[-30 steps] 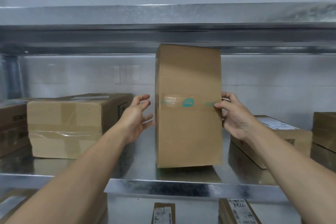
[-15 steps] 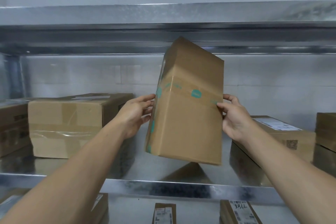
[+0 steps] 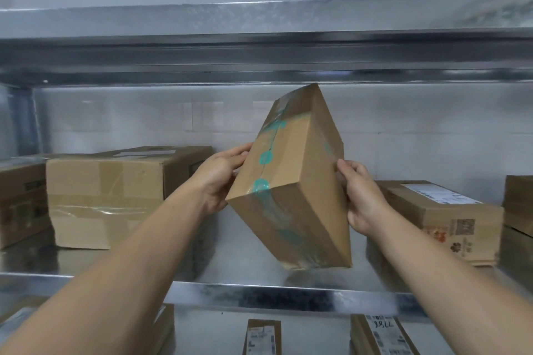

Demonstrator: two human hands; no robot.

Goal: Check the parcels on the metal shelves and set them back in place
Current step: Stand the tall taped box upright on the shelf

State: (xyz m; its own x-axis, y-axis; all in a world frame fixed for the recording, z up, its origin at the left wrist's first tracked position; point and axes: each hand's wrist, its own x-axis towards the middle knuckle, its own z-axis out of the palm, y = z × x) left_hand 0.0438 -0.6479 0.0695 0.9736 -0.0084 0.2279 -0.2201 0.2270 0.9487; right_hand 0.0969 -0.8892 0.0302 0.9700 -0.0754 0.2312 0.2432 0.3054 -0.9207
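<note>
1. Steel shelf (image 3: 259, 291) runs across, white wall (image 3: 115, 118) behind.
2. Tilted parcel (image 3: 291, 181) with teal-spotted tape hangs above the shelf, clear of it.
3. Left hand (image 3: 219, 179) grips its left side, fingers curled on the edge.
4. Right hand (image 3: 360, 199) clamps the right side.
5. Big carton (image 3: 106, 196) sits left, labelled box (image 3: 438, 210) right.

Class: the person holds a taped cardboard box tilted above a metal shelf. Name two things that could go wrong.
The tilted box is held only by the left hand and right hand at its sides; it might slip. Set down carelessly, it could knock the labelled parcel on its right.
</note>
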